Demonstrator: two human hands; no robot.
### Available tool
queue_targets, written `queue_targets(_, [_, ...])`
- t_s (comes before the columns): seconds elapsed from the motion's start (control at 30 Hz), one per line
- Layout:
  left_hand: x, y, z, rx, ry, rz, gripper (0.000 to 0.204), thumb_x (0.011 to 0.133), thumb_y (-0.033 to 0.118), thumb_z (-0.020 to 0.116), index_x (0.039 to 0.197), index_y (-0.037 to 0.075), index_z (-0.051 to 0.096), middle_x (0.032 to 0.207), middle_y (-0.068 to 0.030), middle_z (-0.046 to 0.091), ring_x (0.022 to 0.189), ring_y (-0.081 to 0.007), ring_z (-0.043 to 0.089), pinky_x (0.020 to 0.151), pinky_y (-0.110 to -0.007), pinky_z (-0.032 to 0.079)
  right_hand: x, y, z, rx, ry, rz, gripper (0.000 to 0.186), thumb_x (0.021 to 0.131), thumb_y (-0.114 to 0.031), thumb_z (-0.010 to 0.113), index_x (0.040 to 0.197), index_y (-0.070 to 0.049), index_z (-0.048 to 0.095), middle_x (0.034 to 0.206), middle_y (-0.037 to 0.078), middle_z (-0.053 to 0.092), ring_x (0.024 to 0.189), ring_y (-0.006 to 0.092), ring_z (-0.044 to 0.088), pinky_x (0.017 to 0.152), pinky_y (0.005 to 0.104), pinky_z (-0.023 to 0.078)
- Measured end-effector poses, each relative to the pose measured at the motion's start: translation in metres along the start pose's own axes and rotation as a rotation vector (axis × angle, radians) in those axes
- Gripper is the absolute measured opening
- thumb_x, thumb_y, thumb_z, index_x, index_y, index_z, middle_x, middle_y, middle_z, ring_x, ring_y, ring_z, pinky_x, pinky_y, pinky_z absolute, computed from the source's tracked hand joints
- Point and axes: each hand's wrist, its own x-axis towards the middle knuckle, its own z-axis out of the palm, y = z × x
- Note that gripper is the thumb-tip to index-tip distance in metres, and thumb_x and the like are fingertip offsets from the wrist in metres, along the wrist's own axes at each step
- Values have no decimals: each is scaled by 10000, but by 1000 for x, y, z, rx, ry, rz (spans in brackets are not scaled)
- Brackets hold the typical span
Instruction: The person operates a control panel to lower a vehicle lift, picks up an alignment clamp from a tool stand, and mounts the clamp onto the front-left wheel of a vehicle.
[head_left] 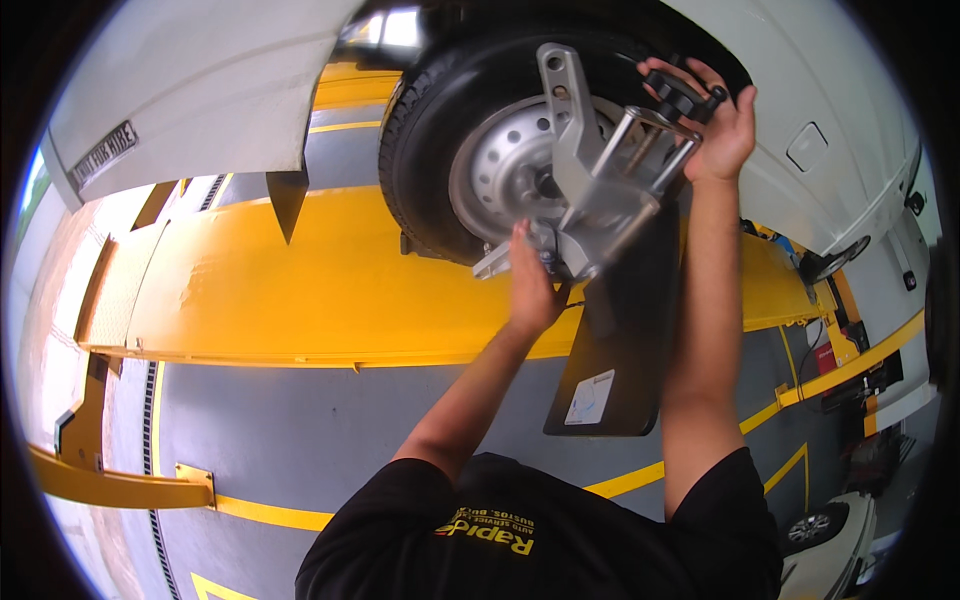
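Observation:
A silver metal wheel clamp (610, 208) with a long slotted arm lies across the steel rim (482, 165) of a black tyre (410, 150), partly blurred. My right hand (722, 135) is raised at its upper right, fingers around a black star knob (682, 100). My left hand (535, 285) grips the clamp's lower left part, its fingertips partly hidden. A dark flat board (625, 360) with a white label hangs below the clamp, between my forearms. Whether the clamp's feet touch the rim is not clear.
The wheel stands on a yellow lift runway (250, 300), under a white vehicle body (810, 90). A white panel with a dark flap (285, 200) is at upper left. A yellow beam (120, 480) crosses at lower left. Another car (815, 540) is at lower right.

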Motion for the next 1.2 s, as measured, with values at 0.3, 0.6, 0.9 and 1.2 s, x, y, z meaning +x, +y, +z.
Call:
queue_targets(0.3, [2, -1, 1, 0, 0, -16, 1142, 705, 179, 860, 1494, -96, 82, 1535, -387, 145, 1429, -572, 167, 1187, -596, 161, 8, 9, -11, -136, 111, -6, 609, 981, -615, 354, 1140, -71, 577, 1281, 214, 635, 1077, 232, 651, 716, 255, 494])
queue_targets(0.6, [3, 1, 2, 1, 6, -69, 1127, 693, 148, 853, 1491, -104, 97, 1546, -345, 182, 1446, -537, 168, 1204, -569, 151, 8, 10, 0, -77, 328, -64, 581, 990, -547, 432, 1081, 2, 598, 1290, 325, 562, 1219, 438, 552, 1041, 525, 451])
queue_targets(0.9, [4, 0, -1, 18, -3, -101, 1119, 688, 140, 852, 1487, -112, 110, 1548, -330, 199, 1454, -516, 175, 1210, -553, 155, 12, 22, -5, -78, 259, -103, 570, 995, -550, 419, 1120, -15, 572, 1286, 301, 575, 1108, 416, 609, 949, 490, 498])
queue_targets(1.2, [9, -3, 2, 7, 18, -136, 1152, 660, 63, 818, 1501, -113, 51, 1550, -321, 197, 1455, -522, 168, 1203, -568, 150, 5, 19, 26, -198, 497, -135, 662, 1009, -532, 361, 1249, 62, 533, 1435, 397, 391, 1373, 522, 372, 1156, 562, 314])
